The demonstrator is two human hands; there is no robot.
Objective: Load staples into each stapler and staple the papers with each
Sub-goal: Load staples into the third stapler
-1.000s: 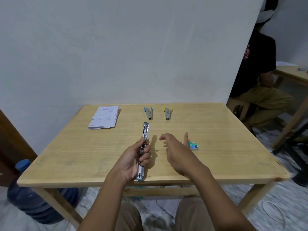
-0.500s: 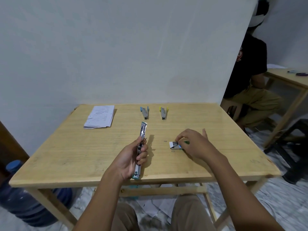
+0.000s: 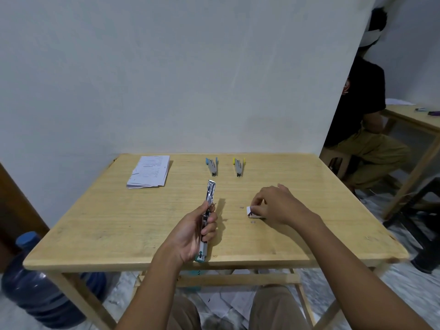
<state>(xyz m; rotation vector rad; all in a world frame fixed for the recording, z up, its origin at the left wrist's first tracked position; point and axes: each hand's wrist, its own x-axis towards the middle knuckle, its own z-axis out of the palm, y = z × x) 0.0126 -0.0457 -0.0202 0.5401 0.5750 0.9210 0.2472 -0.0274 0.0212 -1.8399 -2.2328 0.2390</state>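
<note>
The opened stapler (image 3: 207, 215) is a long strip of silver metal with a teal end, swung out flat and lengthwise, just beyond the near edge of the wooden table (image 3: 119, 225). The blue-handled stapler (image 3: 212, 166) and the yellow-handled stapler (image 3: 238, 166) lie side by side near the table's far edge, jaws apart. The stack of printed papers (image 3: 150, 172) lies at the far left. The small white staple box (image 3: 252, 211) sits right of centre.

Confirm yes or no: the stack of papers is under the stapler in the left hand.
No. The stack of papers lies at the table's far left, apart from the opened stapler in the left hand.
</note>
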